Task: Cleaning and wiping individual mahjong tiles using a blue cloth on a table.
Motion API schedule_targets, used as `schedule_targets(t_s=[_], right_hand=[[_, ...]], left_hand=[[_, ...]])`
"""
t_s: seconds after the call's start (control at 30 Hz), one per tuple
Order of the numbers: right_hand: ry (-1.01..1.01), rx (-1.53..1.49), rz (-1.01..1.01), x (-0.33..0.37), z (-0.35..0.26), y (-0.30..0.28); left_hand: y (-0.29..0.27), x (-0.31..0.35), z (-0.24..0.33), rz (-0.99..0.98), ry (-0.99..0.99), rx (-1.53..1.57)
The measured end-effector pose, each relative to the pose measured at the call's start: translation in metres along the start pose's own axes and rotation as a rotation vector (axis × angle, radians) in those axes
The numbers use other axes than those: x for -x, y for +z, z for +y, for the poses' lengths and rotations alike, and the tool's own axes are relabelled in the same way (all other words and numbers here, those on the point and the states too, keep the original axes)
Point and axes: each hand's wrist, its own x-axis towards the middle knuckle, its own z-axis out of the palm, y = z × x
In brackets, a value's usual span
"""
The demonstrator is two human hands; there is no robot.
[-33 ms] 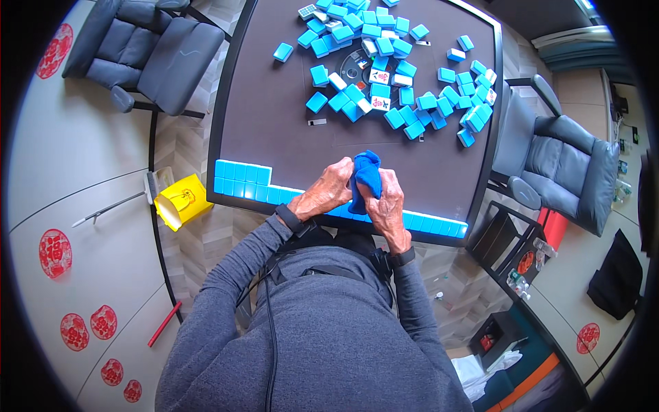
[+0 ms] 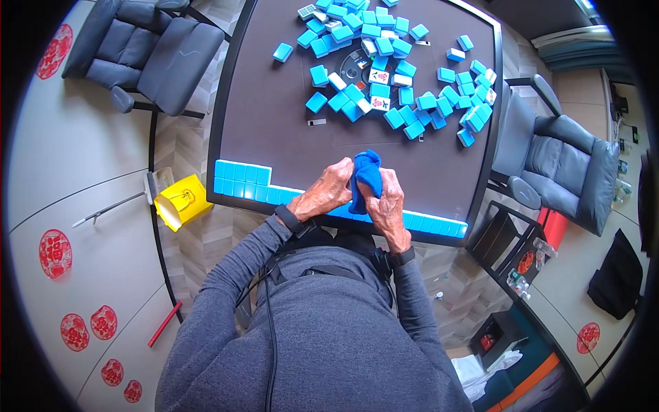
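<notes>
Central table (image 2: pixel 274 113) with dull grey-brown top and raised black border, bordered by pale herringbone flooring (image 2: pixel 180 141). At upper left, dark grey padded armchair (image 2: pixel 165 62); at right, matching armchair (image 2: pixel 559 165). Along the left side, off-white wall (image 2: pixel 89 185) with thin dark seam lines, round red ornaments (image 2: pixel 55 254) of differing sizes and a black strip (image 2: pixel 153 137) along the base. Further round red ornament (image 2: pixel 588 338) on the pale right-hand wall (image 2: pixel 566 299). Beyond the right armchair, gathered teal curtain (image 2: pixel 583 60) beneath bright window (image 2: pixel 587 8). At lower right, black-framed side stand (image 2: pixel 495 235). Straight edges bowed toward a dark circular rim.
</notes>
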Motion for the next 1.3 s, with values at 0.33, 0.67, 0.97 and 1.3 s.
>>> schedule_targets(t_s=[0.33,0.67,0.97,1.3], right_hand=[[0.448,-0.396,-0.138,-0.003,0.019,-0.014],[0.43,-0.403,-0.055,-0.002,0.015,-0.009],[0.338,-0.296,-0.157,-0.006,0.003,-0.018],[0.359,-0.288,-0.213,-0.009,0.01,-0.019]], left_hand=[[-0.028,-0.005,0.029,-0.192,-0.342,0.428],[-0.004,0.002,0.033,0.007,-0.2,0.321],[-0.017,0.0,0.036,-0.067,-0.118,0.225],[-0.017,0.004,0.034,-0.061,-0.062,0.194]])
